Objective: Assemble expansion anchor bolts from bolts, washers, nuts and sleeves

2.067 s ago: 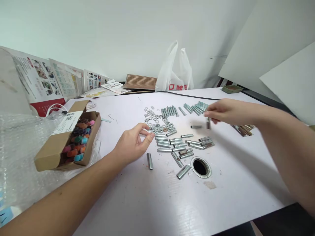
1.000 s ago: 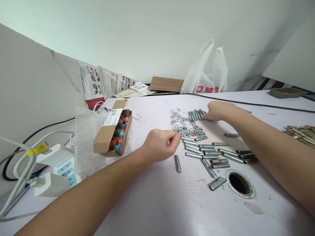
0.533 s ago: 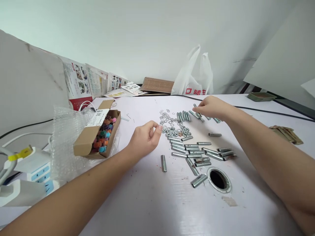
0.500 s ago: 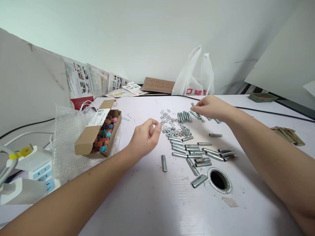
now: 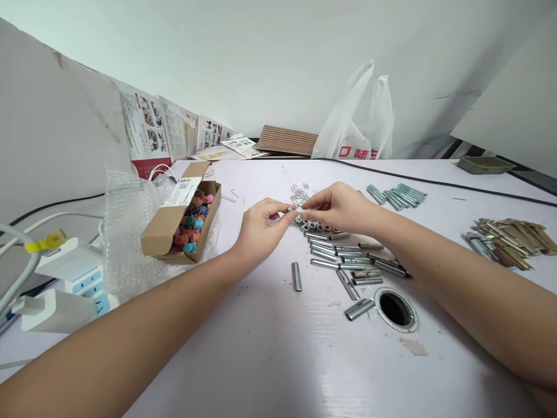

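My left hand point(image 5: 266, 228) pinches a small metal piece between thumb and forefinger; only its greenish-silver end point(image 5: 290, 209) shows, so its kind is unclear. Close against it, fingertips nearly meeting, my right hand point(image 5: 337, 207) is closed in a pinch, and whatever lies in its fingers is hidden. Thin washers point(image 5: 299, 194) are scattered just beyond the fingertips. Under and in front of my right hand sit several hex nuts point(image 5: 319, 227), partly covered. Nearer to me lie many metal sleeves point(image 5: 322, 254), one sleeve point(image 5: 296, 277) standing apart on the left.
Threaded studs point(image 5: 402, 197) lie in rows behind my right arm. A pile of bolts point(image 5: 509, 241) is at right. An open carton point(image 5: 161, 235) of coloured caps stands left, beside bubble wrap point(image 5: 130, 238) and plugs. The table has a round hole point(image 5: 395, 309). A plastic bag point(image 5: 354, 128) stands behind.
My right hand has moved left from the studs at the back to meet my left hand over the nuts. The view has shifted slightly, showing more of the bolt pile.
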### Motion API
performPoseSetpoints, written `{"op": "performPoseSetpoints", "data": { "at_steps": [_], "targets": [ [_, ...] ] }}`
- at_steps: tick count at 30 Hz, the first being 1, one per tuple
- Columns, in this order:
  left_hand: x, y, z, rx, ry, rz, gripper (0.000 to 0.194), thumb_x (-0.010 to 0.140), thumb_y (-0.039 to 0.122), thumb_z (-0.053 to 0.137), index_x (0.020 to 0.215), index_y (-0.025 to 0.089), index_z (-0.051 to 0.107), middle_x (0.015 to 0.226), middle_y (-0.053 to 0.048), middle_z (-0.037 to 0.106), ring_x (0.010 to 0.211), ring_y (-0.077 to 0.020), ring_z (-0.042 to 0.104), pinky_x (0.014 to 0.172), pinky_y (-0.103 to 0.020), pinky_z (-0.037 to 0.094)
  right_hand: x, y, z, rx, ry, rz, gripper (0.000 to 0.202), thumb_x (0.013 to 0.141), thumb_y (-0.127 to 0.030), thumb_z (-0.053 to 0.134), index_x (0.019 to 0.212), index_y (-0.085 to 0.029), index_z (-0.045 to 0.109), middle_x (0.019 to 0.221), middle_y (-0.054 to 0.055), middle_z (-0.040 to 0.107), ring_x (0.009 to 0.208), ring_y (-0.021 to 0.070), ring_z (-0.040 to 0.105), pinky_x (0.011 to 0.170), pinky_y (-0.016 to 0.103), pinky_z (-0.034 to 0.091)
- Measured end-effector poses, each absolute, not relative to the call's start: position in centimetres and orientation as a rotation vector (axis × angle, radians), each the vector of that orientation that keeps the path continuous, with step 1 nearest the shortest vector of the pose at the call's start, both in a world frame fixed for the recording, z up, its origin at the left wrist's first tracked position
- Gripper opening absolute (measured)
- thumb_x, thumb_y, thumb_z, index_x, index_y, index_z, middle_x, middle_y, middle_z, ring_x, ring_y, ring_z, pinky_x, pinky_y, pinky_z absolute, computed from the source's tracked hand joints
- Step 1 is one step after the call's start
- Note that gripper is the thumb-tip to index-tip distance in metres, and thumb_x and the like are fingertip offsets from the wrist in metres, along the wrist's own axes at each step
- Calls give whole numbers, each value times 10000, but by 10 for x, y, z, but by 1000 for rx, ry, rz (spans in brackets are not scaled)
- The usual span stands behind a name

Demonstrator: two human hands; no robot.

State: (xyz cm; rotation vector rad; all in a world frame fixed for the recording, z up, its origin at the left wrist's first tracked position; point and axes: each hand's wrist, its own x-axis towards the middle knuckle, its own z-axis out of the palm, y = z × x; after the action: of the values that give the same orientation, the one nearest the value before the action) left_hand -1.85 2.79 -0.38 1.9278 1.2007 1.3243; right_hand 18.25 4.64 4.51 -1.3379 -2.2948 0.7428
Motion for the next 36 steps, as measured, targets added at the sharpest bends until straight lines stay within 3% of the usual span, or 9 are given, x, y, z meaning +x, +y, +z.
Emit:
{"op": "performPoseSetpoints", "data": {
  "at_steps": [5, 10, 15, 26, 29, 32, 36],
  "targets": [
    [-17, 27, -4, 2018, 1338, 1228, 153, 824, 335, 676, 816, 191, 727, 855, -20, 699, 785, -133, 590, 768, -265, 471, 194, 58, 40, -1524, -2254, 521, 332, 874, -375, 534, 685, -151, 690, 534, -12, 473, 521, 98, 363, 511, 276, 281],
    [-17, 29, -2, 2127, 1333, 1087, 145, 821, 324, 658, 785, 188, 693, 814, -10, 683, 760, -133, 589, 728, -260, 452, 190, 63, 27, -1563, -2277, 520, 214, 824, -323, 591, 849, -191, 757, 671, 1, 663, 601, 121, 547, 579, 261, 386],
    [-17, 32, -2, 2150, 1346, 980, 151, 812, 329, 642, 784, 192, 700, 803, -8, 690, 748, -139, 584, 711, -266, 435, 180, 69, 22, -1613, -2315, 587, 184, 790, -267, 613, 843, -188, 771, 671, 5, 685, 601, 122, 569, 574, 250, 407],
    [-18, 32, 1, 2120, 1359, 871, 184, 802, 348, 644, 743, 181, 691, 775, -18, 703, 727, -155, 592, 684, -273, 429, 179, 73, 28, -1686, -2312, 591, 162, 794, -271, 623, 723, -152, 708, 566, 8, 596, 549, 119, 480, 549, 265, 351],
    [-18, 32, 1, 2107, 1352, 879, 181, 796, 345, 649, 735, 180, 693, 767, -18, 706, 711, -156, 594, 682, -280, 435, 180, 68, 38, -1638, -2262, 599, 227, 811, -298, 619, 634, -155, 619, 537, -11, 503, 539, 107, 402, 543, 274, 310],
    [-18, 31, 1, 2112, 1342, 868, 185, 810, 346, 632, 760, 185, 706, 783, -19, 708, 731, -165, 606, 680, -285, 441, 176, 56, 54, -1525, -2106, 781, 351, 838, -353, 624, 576, -173, 474, 520, -38, 350, 511, 91, 278, 505, 280, 237],
    [-18, 31, 0, 2091, 1377, 875, 177, 803, 341, 650, 773, 175, 703, 774, -29, 709, 725, -171, 611, 683, -289, 456, 165, 40, 68, -1427, -1927, 1069, 356, 830, -431, 664, 635, -174, 511, 568, -31, 368, 521, 92, 277, 491, 279, 223]
  ]
}}
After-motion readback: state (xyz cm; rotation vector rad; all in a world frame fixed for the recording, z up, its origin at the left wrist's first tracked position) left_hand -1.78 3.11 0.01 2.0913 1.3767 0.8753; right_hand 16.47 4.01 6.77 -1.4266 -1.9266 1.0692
